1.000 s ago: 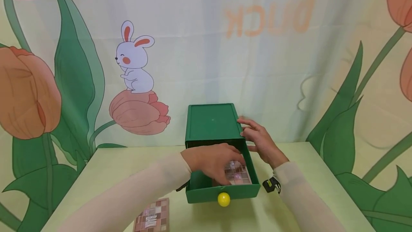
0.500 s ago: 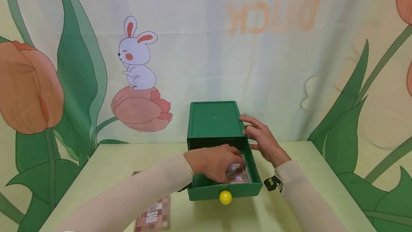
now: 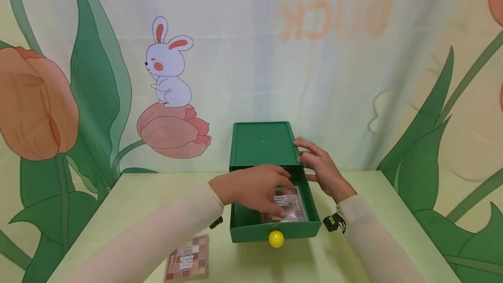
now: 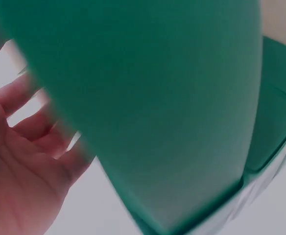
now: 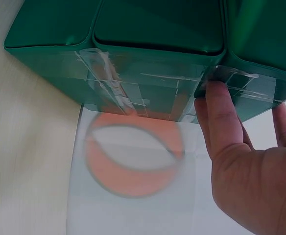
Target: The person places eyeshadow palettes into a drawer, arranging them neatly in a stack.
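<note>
A green drawer box (image 3: 262, 144) stands at the back of the table with its drawer (image 3: 259, 236) pulled out, a yellow ball knob (image 3: 276, 239) on the front. Inside, at the drawer's right, a flat eyeshadow palette (image 3: 295, 204) with brown and pink squares lies face up. My left hand (image 3: 255, 187) reaches over it from the left, fingers loosely bent, thumb tip at the palette. In the left wrist view, a green wall (image 4: 148, 107) hides those fingertips. My right hand (image 3: 324, 171) rests its fingertips on the box's right side; clear tape (image 5: 157, 81) runs there in the right wrist view.
A second palette (image 3: 188, 259) lies on the table (image 3: 149, 204), left of the drawer and partly beneath the left forearm. A curtain (image 3: 243, 56) printed with tulips and a rabbit hangs behind the box. Each wrist wears a small black device.
My left hand has shifted left and its fingers have loosened, so more of the palette in the drawer shows. My right hand stays at the box's side. The head view has tilted slightly.
</note>
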A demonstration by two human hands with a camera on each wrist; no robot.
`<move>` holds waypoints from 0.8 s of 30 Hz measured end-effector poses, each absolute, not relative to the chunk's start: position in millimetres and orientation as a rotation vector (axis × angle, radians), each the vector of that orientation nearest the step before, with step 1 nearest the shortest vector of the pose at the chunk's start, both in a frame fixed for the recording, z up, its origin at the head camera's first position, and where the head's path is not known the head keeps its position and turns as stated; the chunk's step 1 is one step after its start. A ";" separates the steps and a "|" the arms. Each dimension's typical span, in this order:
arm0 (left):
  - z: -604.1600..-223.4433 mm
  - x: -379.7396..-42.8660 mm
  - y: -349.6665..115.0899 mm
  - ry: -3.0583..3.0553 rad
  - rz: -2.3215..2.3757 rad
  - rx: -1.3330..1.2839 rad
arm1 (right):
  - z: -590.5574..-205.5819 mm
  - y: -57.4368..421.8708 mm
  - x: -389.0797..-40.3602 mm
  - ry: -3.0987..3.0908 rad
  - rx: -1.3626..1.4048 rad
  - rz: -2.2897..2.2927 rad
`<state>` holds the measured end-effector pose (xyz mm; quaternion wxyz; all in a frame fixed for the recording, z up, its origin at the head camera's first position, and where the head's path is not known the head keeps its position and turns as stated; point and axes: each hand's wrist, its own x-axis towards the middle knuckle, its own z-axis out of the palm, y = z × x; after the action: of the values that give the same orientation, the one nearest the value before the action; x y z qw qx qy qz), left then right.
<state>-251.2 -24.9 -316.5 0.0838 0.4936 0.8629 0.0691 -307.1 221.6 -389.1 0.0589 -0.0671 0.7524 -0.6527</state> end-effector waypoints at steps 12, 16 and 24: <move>-266.0 -228.6 -96.0 2.810 0.514 1.391 | -389.6 221.2 -306.0 2.312 -0.205 -1.952; -268.2 -218.8 -122.5 2.875 0.587 1.275 | -391.3 221.4 -305.5 2.310 -0.206 -1.953; -295.2 -209.0 -169.4 2.900 0.683 1.102 | -389.9 220.0 -306.1 2.312 -0.224 -1.946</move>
<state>-209.0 -169.4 -295.2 -0.0176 0.3468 0.9128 0.2149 -306.1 220.0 -389.9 0.0558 -0.0737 0.7618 -0.6412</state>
